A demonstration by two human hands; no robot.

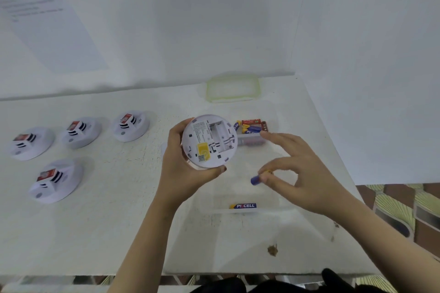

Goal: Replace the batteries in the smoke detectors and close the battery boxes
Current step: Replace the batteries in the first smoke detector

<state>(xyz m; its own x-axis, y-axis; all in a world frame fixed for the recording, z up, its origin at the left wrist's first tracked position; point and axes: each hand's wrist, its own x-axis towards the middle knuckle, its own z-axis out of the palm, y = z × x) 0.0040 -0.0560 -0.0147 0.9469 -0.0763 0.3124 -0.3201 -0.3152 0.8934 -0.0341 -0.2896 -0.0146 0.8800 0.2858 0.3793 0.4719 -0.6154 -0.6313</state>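
above table point(95, 233), right hand point(297, 173) pinches battery point(257, 179) (blue)

White table point(119, 233): four detectors point(129, 126) left, green-rimmed lid point(232, 88) back.

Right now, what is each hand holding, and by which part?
The left hand grips the smoke detector by its round rim; the right hand pinches a battery near its yellow end.
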